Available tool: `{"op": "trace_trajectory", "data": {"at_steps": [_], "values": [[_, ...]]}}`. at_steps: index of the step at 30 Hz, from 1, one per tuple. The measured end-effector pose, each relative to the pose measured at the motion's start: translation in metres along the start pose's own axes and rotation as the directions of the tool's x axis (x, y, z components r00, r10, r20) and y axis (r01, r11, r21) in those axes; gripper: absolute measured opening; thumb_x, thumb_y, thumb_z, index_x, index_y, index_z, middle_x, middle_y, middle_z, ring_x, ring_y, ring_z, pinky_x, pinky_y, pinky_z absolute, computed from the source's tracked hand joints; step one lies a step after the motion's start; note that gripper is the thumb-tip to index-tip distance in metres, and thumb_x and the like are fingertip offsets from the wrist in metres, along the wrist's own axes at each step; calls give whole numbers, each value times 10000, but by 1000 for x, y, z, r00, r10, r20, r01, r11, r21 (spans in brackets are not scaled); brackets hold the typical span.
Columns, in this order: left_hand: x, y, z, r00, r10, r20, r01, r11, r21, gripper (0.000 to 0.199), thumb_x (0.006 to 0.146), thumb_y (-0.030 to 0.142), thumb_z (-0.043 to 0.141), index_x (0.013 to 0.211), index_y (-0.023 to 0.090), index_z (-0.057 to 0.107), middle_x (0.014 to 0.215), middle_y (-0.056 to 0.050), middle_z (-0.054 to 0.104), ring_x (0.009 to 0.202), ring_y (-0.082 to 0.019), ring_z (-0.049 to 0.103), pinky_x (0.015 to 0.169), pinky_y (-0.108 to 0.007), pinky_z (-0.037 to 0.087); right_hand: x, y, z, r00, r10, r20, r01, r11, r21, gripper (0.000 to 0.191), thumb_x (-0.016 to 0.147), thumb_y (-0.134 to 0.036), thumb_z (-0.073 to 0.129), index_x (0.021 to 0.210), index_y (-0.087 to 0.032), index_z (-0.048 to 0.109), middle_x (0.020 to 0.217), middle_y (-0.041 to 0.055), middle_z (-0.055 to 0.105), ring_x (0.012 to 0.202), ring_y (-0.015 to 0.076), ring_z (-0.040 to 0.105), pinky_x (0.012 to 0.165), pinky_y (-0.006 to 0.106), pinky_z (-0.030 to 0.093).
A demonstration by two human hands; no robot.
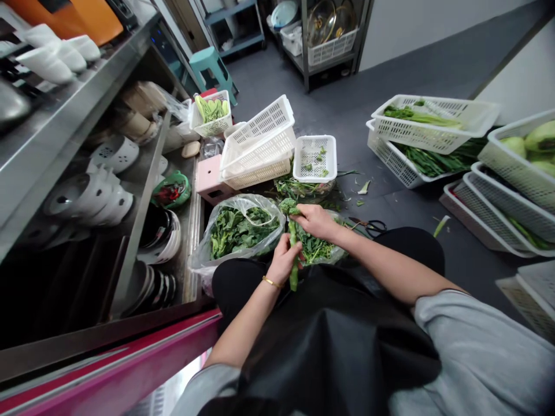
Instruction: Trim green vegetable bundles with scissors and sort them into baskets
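My left hand (pixel 283 257) is closed round the thick green stem of a broccoli stalk (pixel 293 233), which stands roughly upright above my lap. At its top, my right hand (pixel 315 221) pinches just beside the floret head. Left of my hands, a clear plastic bag (pixel 200 254) lies open with leafy greens (pixel 243 228) in it. Below my right hand sits a second bag of greens (pixel 315 247), partly covered by my arms. Small broccoli florets (pixel 309 167) lie in a white basket (pixel 330 173) just beyond.
Scissors (pixel 373 225) lie on the floor by my right knee. White baskets (pixel 260 144) lean on a pink stool (pixel 210 180). At right are stacked vegetable baskets (pixel 433 130). A metal shelf (pixel 143 222) with bowls runs along the left. Leaf scraps (pixel 364 188) dot the floor.
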State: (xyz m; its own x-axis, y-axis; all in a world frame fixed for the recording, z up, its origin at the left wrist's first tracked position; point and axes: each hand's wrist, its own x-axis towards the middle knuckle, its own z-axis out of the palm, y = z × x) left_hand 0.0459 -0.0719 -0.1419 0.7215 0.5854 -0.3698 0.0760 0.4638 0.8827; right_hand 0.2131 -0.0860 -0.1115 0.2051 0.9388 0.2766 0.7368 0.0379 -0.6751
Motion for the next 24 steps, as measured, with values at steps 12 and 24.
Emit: {"op": "trace_trajectory", "data": {"at_steps": [12,24], "values": [[18,4,-39,926,-110,361,292,815,-501,626,757,823,341,600,223,254,328,119,80,171,-46,39,192,-184,131,-12,-5,9,948,283,143,-253,402,880,385,849,-533,544,844,-151,597,568,2,550,469,119,529,402,224,399],[75,24,-50,947,-99,307,244,841,-483,450,930,558,280,767,200,497,474,43,357,308,-96,329,314,-220,359,106,90,-20,796,493,351,-514,246,822,99,897,-238,526,917,-141,524,630,7,626,479,90,570,428,175,467]]}}
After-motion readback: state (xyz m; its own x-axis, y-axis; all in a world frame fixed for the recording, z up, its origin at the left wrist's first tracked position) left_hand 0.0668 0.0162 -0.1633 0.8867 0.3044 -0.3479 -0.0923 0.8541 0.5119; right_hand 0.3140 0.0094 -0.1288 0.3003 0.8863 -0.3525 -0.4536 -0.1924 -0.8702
